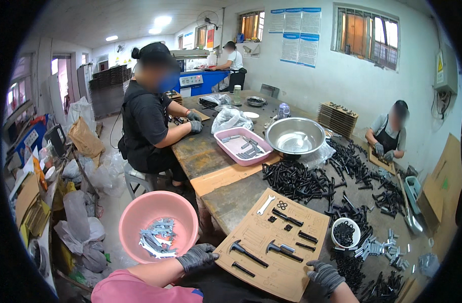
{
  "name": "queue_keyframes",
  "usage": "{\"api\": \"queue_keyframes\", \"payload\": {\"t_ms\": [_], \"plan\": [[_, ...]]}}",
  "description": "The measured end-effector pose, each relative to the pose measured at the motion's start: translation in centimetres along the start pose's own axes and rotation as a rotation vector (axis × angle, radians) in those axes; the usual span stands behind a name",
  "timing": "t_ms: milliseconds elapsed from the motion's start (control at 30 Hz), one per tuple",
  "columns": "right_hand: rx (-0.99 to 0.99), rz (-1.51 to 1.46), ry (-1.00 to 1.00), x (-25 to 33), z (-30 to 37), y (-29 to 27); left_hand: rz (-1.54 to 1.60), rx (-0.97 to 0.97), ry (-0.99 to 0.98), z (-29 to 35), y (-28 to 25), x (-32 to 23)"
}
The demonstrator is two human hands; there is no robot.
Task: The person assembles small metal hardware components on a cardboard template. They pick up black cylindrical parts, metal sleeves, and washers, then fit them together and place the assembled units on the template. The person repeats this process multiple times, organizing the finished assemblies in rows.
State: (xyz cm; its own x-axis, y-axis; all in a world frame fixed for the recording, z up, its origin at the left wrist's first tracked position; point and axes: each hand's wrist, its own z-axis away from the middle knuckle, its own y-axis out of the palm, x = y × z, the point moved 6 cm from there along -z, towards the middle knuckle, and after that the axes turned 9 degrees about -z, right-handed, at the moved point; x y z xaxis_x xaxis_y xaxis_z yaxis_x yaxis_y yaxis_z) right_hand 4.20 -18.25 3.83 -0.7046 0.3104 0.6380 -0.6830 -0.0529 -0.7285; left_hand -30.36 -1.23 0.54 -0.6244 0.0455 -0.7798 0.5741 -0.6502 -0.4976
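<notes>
My left hand, in a grey knit glove, grips the left corner of a printed brown cardboard sheet. At its right edge my right hand, gloved alike, holds it with curled fingers; its thumb is partly hidden. On the sheet lie a silver open-end wrench, small black rings, a black rod-like part, two dark hammer-shaped tools, one nearer the left and one nearer the right, a short silver tube and several short black bars.
A pink tub of wrenches stands at my left. On the table sit a pink tray of silver tubes, a steel bowl, heaped black parts, a white bowl of rings and loose silver tubes. Co-workers work left and right.
</notes>
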Motion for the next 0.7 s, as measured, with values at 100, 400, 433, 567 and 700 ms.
{"api": "queue_keyframes", "payload": {"t_ms": [100, 400, 433, 567, 700], "plan": [[-0.008, 0.1, -0.01, -0.4, -0.3, 0.7, 0.137, 0.063, -0.002, -1.1, 0.5, 1.7], [-0.137, 0.243, 0.141, -0.1, -0.5, 1.9, 0.414, 0.092, -0.079, -0.8, -0.2, 3.7], [-0.153, 0.228, 0.167, 0.6, -0.3, 1.9, 0.476, 0.08, -0.029, -0.9, -0.3, 3.9], [-0.36, 0.273, 0.006, 0.6, -0.4, 2.7, 0.421, -0.021, 0.018, -1.1, -1.8, 4.7], [-0.335, 0.016, 0.108, 1.2, -1.2, 3.8, 0.654, -0.131, 0.001, -2.0, -2.9, 6.7]]}}
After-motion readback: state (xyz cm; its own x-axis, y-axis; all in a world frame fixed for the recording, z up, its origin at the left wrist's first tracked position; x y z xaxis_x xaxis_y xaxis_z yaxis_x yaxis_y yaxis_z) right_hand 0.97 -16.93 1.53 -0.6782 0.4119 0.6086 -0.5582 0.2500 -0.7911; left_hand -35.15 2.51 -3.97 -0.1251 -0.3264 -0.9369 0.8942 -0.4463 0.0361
